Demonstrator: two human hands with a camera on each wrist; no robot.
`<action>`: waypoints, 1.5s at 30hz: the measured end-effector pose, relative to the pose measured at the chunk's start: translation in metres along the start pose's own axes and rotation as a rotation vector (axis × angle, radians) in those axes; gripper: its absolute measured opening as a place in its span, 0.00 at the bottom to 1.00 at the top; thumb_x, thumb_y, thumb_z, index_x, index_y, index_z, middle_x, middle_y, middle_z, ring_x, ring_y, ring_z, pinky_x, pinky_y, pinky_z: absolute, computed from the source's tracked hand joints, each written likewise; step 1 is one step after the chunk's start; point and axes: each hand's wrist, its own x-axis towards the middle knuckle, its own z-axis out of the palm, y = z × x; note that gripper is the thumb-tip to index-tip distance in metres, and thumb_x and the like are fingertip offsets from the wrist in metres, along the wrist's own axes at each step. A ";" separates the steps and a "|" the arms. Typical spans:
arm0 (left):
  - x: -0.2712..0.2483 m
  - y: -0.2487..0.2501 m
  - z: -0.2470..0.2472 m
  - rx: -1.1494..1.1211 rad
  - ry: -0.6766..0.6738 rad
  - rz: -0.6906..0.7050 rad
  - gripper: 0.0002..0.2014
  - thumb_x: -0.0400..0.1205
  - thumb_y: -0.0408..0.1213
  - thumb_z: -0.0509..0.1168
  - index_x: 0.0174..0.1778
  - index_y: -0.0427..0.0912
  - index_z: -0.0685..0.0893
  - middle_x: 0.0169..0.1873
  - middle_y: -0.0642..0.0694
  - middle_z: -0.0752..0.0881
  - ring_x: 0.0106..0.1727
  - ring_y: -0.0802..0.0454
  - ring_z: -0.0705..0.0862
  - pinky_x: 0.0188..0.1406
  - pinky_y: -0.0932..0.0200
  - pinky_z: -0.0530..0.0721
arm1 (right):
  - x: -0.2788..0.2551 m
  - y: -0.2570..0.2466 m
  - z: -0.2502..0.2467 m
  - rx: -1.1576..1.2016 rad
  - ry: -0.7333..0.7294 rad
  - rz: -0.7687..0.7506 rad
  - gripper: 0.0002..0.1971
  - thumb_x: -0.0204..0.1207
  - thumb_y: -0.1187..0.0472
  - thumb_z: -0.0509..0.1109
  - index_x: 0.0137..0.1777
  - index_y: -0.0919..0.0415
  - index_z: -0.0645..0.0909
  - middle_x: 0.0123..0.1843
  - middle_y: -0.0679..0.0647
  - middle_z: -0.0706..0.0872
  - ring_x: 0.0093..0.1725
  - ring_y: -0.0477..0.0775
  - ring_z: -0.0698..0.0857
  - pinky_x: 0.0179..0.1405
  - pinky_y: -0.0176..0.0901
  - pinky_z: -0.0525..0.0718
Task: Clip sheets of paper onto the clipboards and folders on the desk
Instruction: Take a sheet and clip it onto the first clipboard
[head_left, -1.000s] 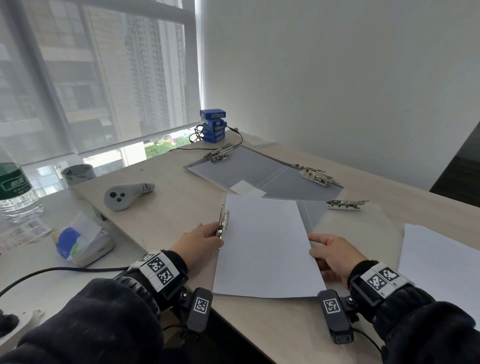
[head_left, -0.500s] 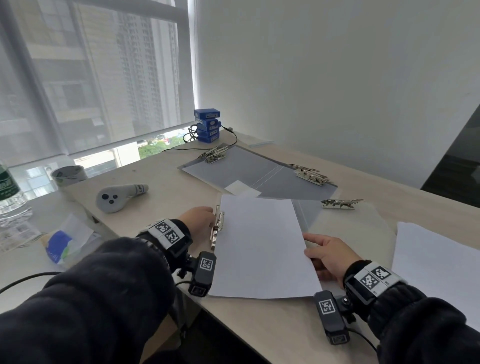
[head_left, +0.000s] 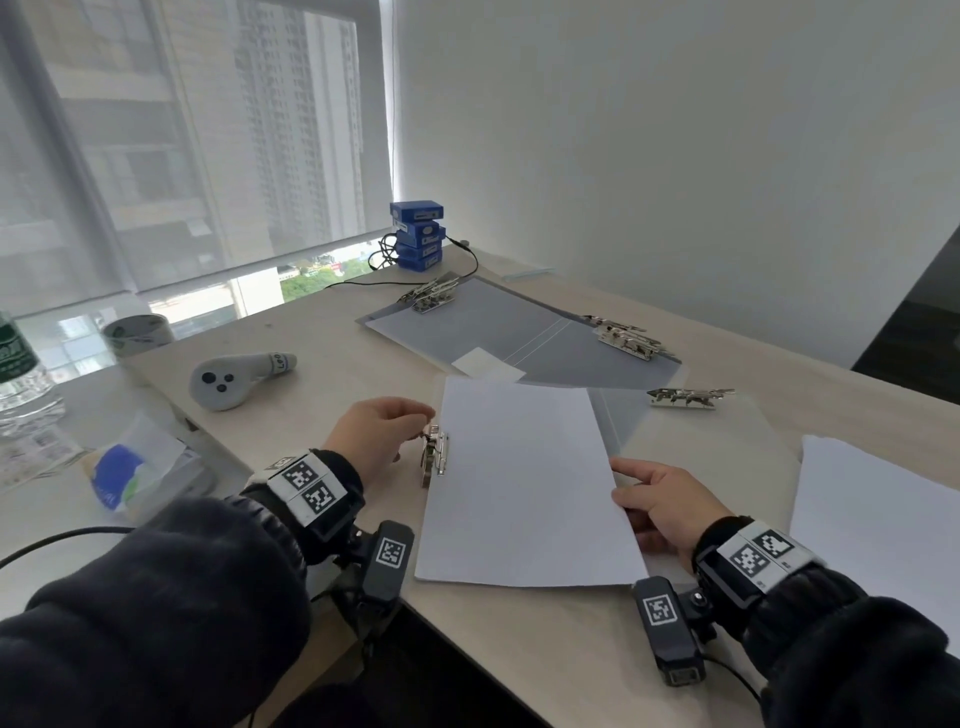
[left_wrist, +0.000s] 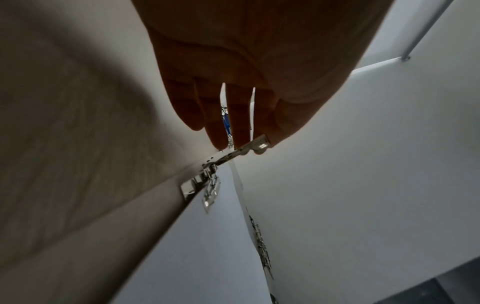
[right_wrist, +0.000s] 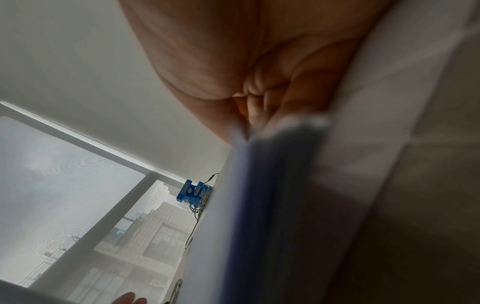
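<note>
A white sheet (head_left: 524, 483) lies over a board at the desk's near edge, hiding almost all of it. At the sheet's left side stands a metal clip (head_left: 435, 457), its lever (left_wrist: 255, 145) raised. My left hand (head_left: 423, 423) pinches that lever, and in the left wrist view the left hand (left_wrist: 259, 142) has its fingertips on the lever's end. My right hand (head_left: 623, 483) holds the sheet's right edge, thumb on top. The right wrist view is blurred, but my right hand (right_wrist: 259, 115) has curled fingers at the paper and a grey-blue board edge (right_wrist: 272, 185).
An open grey folder (head_left: 498, 338) with two metal clips (head_left: 431, 296) lies behind. A pale clipboard (head_left: 727, 447) with its clip (head_left: 685, 397) sits to the right, then a paper stack (head_left: 883, 525). On the left are a grey controller (head_left: 234, 376), a tissue pack (head_left: 140, 467) and a bottle (head_left: 21, 384); blue boxes (head_left: 418, 234) are at the back.
My left hand shifted from beside the clip onto its lever, which now stands raised. The right hand stays at the sheet's right edge.
</note>
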 end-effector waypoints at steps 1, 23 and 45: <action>0.002 -0.002 -0.001 0.013 -0.004 -0.016 0.08 0.82 0.38 0.68 0.51 0.53 0.91 0.48 0.54 0.92 0.53 0.55 0.88 0.44 0.58 0.82 | 0.000 0.000 -0.001 0.002 0.000 -0.003 0.22 0.82 0.75 0.64 0.69 0.52 0.81 0.37 0.57 0.93 0.27 0.51 0.89 0.23 0.41 0.86; 0.020 -0.006 0.005 0.693 -0.225 -0.087 0.27 0.70 0.55 0.79 0.60 0.52 0.78 0.39 0.55 0.82 0.40 0.58 0.81 0.36 0.60 0.73 | 0.003 0.004 -0.003 0.010 -0.006 -0.017 0.23 0.82 0.75 0.63 0.73 0.55 0.79 0.34 0.55 0.92 0.24 0.50 0.87 0.25 0.42 0.88; 0.020 -0.010 -0.007 0.533 -0.282 -0.082 0.19 0.87 0.57 0.58 0.57 0.46 0.82 0.44 0.48 0.85 0.44 0.51 0.81 0.54 0.53 0.80 | 0.008 0.009 -0.004 0.033 0.001 -0.027 0.24 0.82 0.75 0.64 0.75 0.56 0.79 0.41 0.61 0.91 0.27 0.52 0.86 0.28 0.43 0.88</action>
